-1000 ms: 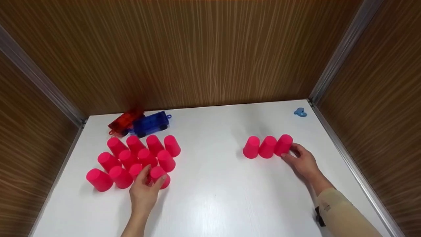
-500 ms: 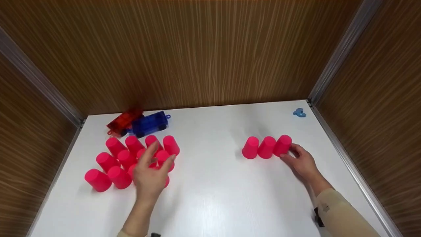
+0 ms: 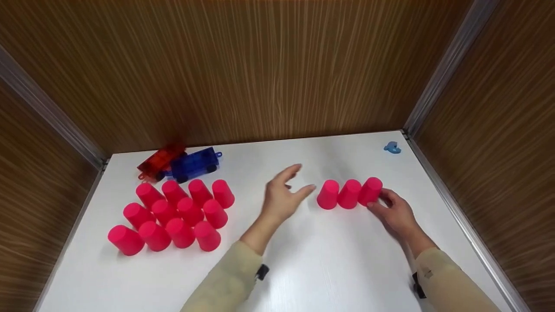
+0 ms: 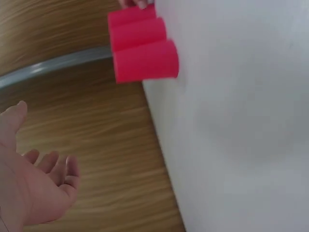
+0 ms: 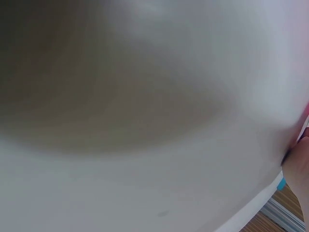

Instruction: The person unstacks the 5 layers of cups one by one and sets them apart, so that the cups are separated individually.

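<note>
A short row of three upside-down pink cups (image 3: 348,194) stands on the right half of the white table. At its right end my right hand (image 3: 398,216) grips the last cup (image 3: 371,190) low on its side, thumb in front and fingers behind. My left hand (image 3: 279,198) holds nothing and hovers just left of the row, thumb and fingers spread apart. Facing it is the leftmost cup (image 4: 146,62), whose side shows plainly in the left wrist view. The right wrist view catches only part of the right hand (image 5: 297,166) at its edge.
Three rows of pink cups (image 3: 186,211) fill the table's left side, all upside down. Behind them lie a red toy wagon (image 3: 161,162) and a blue toy wagon (image 3: 194,164). A small blue toy (image 3: 392,147) sits at the back right. Wood-grain walls (image 3: 269,69) enclose the table.
My left hand has let go of a front-row cup on the left, risen, and swung right toward the row of three. My right hand has stayed at the end cup.
</note>
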Action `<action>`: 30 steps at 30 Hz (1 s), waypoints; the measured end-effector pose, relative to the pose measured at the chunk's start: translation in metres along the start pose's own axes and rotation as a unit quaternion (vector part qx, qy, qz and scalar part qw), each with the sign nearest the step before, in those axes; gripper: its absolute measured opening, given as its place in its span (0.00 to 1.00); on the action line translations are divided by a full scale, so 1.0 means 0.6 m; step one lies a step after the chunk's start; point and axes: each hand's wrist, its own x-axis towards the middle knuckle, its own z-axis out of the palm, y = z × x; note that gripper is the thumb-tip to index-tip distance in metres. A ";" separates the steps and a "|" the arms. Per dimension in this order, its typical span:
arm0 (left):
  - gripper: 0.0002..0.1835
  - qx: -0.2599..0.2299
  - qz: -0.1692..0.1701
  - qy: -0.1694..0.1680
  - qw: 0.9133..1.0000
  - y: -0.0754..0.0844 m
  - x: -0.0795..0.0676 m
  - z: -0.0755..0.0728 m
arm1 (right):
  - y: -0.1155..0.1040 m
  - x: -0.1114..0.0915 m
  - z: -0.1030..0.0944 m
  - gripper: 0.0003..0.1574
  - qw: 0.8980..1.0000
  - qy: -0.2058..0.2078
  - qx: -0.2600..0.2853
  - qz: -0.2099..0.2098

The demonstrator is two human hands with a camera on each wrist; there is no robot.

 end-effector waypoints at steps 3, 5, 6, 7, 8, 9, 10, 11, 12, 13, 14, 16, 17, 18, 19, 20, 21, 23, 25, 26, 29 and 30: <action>0.34 0.002 -0.032 -0.041 0.999 -0.006 0.016 0.045 | 0.000 0.001 0.000 0.54 1.000 -0.003 0.000 0.005; 0.34 0.007 -0.052 -0.062 0.997 -0.013 0.025 0.073 | 0.001 0.001 -0.001 0.54 1.000 -0.002 0.001 0.005; 0.34 0.012 -0.060 -0.070 0.996 -0.017 0.028 0.085 | 0.001 0.001 -0.001 0.54 1.000 -0.003 0.004 0.006; 0.34 0.019 -0.067 -0.077 0.995 -0.021 0.032 0.097 | 0.001 0.001 -0.001 0.54 1.000 -0.004 0.006 0.006; 0.34 0.029 -0.071 -0.081 0.994 -0.026 0.035 0.107 | 0.001 0.001 -0.001 0.54 1.000 -0.003 0.005 0.004; 0.34 0.040 -0.074 -0.085 0.993 -0.031 0.038 0.116 | 0.001 0.002 -0.001 0.54 1.000 -0.003 0.004 0.001; 0.34 0.049 -0.078 -0.087 0.992 -0.035 0.040 0.125 | 0.001 0.002 0.000 0.53 1.000 -0.002 0.003 0.000; 0.34 0.057 -0.082 -0.088 0.991 -0.039 0.042 0.132 | 0.001 0.002 0.000 0.53 1.000 -0.002 0.001 -0.002; 0.34 0.063 -0.085 -0.088 0.991 -0.042 0.043 0.138 | 0.000 0.002 0.000 0.52 1.000 -0.002 0.000 -0.004; 0.35 0.065 -0.089 -0.088 0.990 -0.046 0.045 0.143 | 0.000 0.002 0.001 0.52 1.000 -0.001 -0.003 -0.007; 0.35 0.067 -0.092 -0.087 0.990 -0.049 0.045 0.148 | 0.000 0.002 0.001 0.52 1.000 0.000 -0.004 -0.009; 0.35 0.064 -0.099 -0.085 0.989 -0.054 0.045 0.156 | -0.001 0.001 0.001 0.52 1.000 -0.001 -0.004 -0.010; 0.34 0.062 -0.100 -0.083 0.990 -0.056 0.044 0.159 | -0.001 0.001 0.002 0.52 1.000 -0.001 -0.003 -0.011; 0.34 0.059 -0.098 -0.080 0.990 -0.058 0.043 0.161 | -0.001 0.001 0.002 0.52 1.000 -0.002 -0.003 -0.012; 0.33 0.055 -0.097 -0.077 0.991 -0.059 0.042 0.162 | -0.001 0.000 0.002 0.53 1.000 -0.002 -0.003 -0.012; 0.32 0.051 -0.095 -0.073 0.991 -0.061 0.040 0.163 | -0.001 0.000 0.002 0.53 1.000 -0.003 -0.002 -0.011; 0.31 0.045 -0.094 -0.069 0.992 -0.063 0.038 0.164 | 0.000 0.000 0.001 0.53 1.000 -0.004 -0.001 -0.011; 0.30 0.034 -0.091 -0.061 0.993 -0.066 0.032 0.162 | 0.001 0.000 0.001 0.53 1.000 -0.004 -0.001 -0.008; 0.30 0.027 -0.093 -0.054 0.994 -0.070 0.027 0.157 | 0.002 -0.001 0.000 0.53 1.000 -0.003 0.002 -0.003; 0.30 0.025 -0.092 -0.049 0.994 -0.072 0.024 0.154 | 0.003 -0.001 0.000 0.53 1.000 -0.003 0.003 -0.001; 0.29 0.021 -0.087 -0.027 0.996 -0.080 0.016 0.138 | 0.006 0.000 -0.001 0.53 1.000 -0.003 0.003 -0.001; 0.29 0.021 -0.085 -0.019 0.996 -0.084 0.014 0.131 | 0.006 0.000 -0.001 0.53 1.000 -0.003 0.003 -0.001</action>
